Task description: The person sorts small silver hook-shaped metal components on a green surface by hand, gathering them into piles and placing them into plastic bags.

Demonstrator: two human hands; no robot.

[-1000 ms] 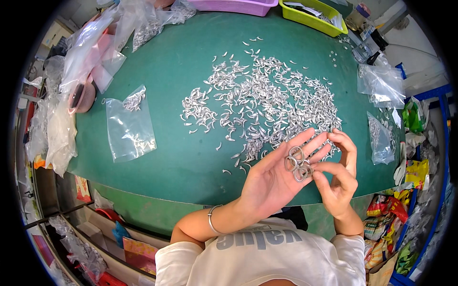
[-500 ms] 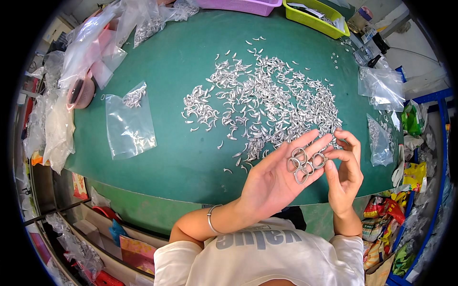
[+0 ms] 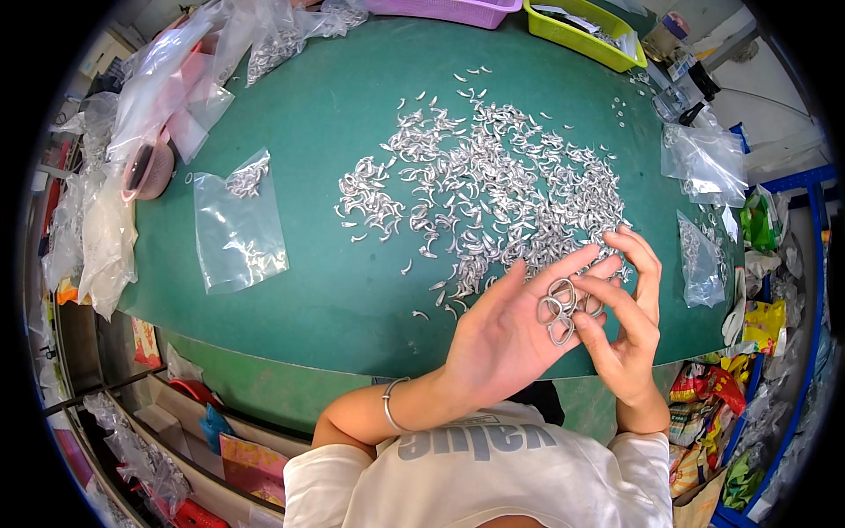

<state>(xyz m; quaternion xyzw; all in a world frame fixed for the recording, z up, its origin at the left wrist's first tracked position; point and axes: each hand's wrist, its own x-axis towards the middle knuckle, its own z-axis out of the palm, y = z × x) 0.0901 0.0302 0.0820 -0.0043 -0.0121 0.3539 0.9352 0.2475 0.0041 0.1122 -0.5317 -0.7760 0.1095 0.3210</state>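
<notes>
My left hand lies palm up, fingers stretched out, above the table's near edge. Several silvery metal rings rest on its palm and at the base of its fingers. Over them, my right hand pinches one of the rings between thumb and forefinger; its other fingers curve past my left fingertips and partly cover the rings. Just beyond both hands spreads a wide heap of small curved silvery metal pieces, some scattered singly at its near left side.
On the green table a clear bag with a few metal pieces lies left. More bags sit at the right edge. A yellow-green basket and a purple basket stand at the back. A pink container is far left.
My right hand has moved left and inward over my left palm, its thumb and forefinger now on a ring. The rings have shifted closer together, and my left thumb is raised more.
</notes>
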